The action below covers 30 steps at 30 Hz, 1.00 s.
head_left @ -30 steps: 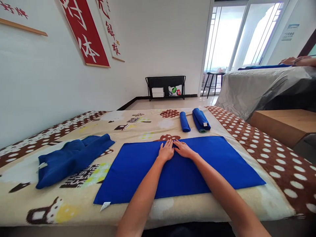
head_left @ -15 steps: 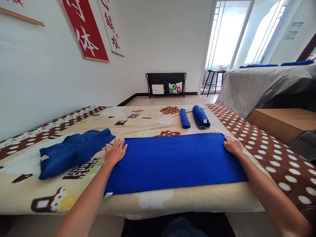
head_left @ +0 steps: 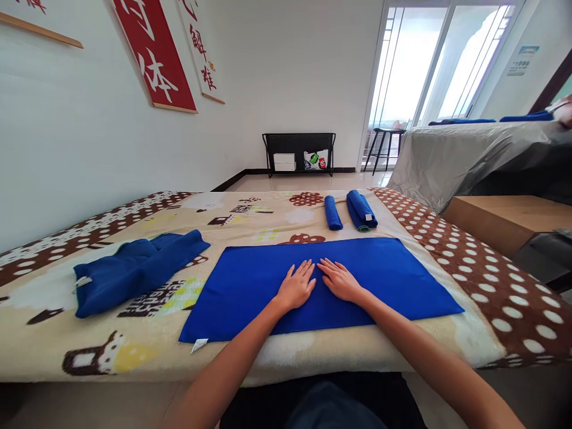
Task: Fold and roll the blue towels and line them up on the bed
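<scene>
A blue towel lies spread flat near the front of the bed, with a white tag at its front left corner. My left hand rests flat on the towel's middle, fingers stretched out. Close beside it, my right hand also lies flat on the cloth, its fingers pointing inward toward the left hand. Neither hand grips anything. To the left is a crumpled blue towel with a white tag. Beyond the flat towel, toward the right, are a thin rolled towel and a thicker rolled towel.
A patterned blanket covers the bed, with a brown dotted border at right. Further right stand a wooden box and a plastic-covered piece of furniture. Part of another person shows at the far right edge.
Both hands have slid inward from the towel's left and right edges to its middle. The towel's front corners now spread further outward. At far right, part of another person has come further into view.
</scene>
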Available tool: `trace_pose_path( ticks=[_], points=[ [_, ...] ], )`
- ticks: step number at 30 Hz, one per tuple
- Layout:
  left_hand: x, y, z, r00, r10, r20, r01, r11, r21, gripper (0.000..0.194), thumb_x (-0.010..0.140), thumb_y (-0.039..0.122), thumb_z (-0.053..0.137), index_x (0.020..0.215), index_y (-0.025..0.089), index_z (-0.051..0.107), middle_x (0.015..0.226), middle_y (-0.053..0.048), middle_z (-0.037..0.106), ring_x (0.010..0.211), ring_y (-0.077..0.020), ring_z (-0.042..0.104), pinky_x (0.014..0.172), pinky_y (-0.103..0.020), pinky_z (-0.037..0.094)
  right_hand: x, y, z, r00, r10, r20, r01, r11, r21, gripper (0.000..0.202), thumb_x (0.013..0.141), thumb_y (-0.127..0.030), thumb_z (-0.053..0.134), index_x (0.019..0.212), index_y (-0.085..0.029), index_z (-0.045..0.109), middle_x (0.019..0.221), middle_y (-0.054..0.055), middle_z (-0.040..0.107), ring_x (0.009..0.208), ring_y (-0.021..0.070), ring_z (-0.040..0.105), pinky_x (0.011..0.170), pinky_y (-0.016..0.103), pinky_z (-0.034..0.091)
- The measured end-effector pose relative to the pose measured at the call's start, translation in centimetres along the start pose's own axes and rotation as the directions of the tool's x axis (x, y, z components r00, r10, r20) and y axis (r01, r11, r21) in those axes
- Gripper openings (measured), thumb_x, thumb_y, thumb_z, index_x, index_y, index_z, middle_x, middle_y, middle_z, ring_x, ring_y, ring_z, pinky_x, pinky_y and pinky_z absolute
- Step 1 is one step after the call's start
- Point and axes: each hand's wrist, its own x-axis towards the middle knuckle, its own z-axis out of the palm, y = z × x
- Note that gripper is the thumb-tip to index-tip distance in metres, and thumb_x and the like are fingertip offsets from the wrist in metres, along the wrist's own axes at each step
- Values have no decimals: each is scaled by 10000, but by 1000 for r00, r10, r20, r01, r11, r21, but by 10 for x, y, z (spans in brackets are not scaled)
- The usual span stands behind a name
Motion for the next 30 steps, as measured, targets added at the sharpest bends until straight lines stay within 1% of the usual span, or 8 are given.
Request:
trace_pose_path(
  ticks=[3, 6, 8, 10, 13, 16, 24, 30],
  points=[
    [-37, -33, -10, 996, -87, -22, 87, 996, 15, 558, 1004, 494, 285, 1530, 310, 295, 1622, 15, 233, 1505, -177, 209, 1225, -473, 154, -36, 43, -12, 996, 85, -20, -86, 996, -5, 528, 998, -389, 314, 1505, -261, 388, 1579, 18, 321, 1476, 156, 259, 1211, 405, 202],
    [-90, -74, -22, 964, -254, -77, 257, 966, 36, 587, 997, 515, 276, 1536, 284, 292, 1621, -22, 244, 1505, -231, 214, 1207, -542, 154, -87, 101, -28, 972, 226, -68, -227, 974, -16, 553, 999, -453, 280, 1512, -270, 374, 1581, 31, 319, 1479, 193, 256, 1209, 463, 211],
    [-129, -100, -25, 917, -377, -131, 386, 921, 47, 627, 992, 518, 257, 1542, 219, 285, 1619, -80, 247, 1503, -286, 210, 1185, -604, 138, -125, 137, -38, 942, 318, -107, -321, 947, -15, 587, 989, -492, 260, 1512, -253, 374, 1581, 50, 319, 1479, 226, 257, 1202, 500, 223],
    [-164, -122, -23, 849, -482, -217, 505, 861, 59, 658, 978, 558, 250, 1549, 230, 266, 1621, -64, 251, 1501, -286, 216, 1187, -598, 139, -161, 166, -44, 912, 386, -137, -389, 921, -1, 628, 977, -521, 246, 1512, -218, 376, 1580, 70, 320, 1472, 245, 272, 1197, 498, 247],
    [-199, -145, -13, 792, -520, -320, 568, 820, 73, 665, 974, 580, 220, 1554, 256, 247, 1614, -31, 280, 1492, -252, 246, 1203, -542, 151, -201, 193, -48, 882, 443, -160, -444, 896, 33, 670, 962, -539, 239, 1503, -173, 391, 1556, 86, 370, 1442, 233, 341, 1192, 430, 298],
    [-213, -154, -6, 794, -486, -366, 547, 833, 80, 660, 976, 565, 219, 1549, 241, 267, 1597, -46, 325, 1478, -258, 277, 1206, -526, 152, -222, 206, -45, 863, 471, -184, -468, 882, 61, 670, 958, -528, 242, 1484, -154, 420, 1527, 92, 417, 1417, 224, 388, 1189, 411, 315],
    [-228, -149, -9, 773, -470, -426, 536, 843, 43, 571, 993, 487, 219, 1510, 293, 362, 1586, -33, 353, 1471, -248, 297, 1208, -533, 121, -249, 210, -35, 844, 464, -268, -453, 885, 107, 592, 958, -511, 286, 1418, -216, 515, 1462, 45, 511, 1391, 222, 430, 1203, 421, 303],
    [-250, -158, -1, 704, -526, -477, 566, 821, -71, 532, 1000, 473, 221, 1467, 324, 428, 1555, -22, 411, 1473, -243, 297, 1204, -547, 88, -279, 208, -25, 816, 438, -377, -460, 887, 37, 573, 960, -490, 289, 1381, -207, 557, 1414, 50, 560, 1392, 225, 430, 1204, 425, 295]
  ],
)
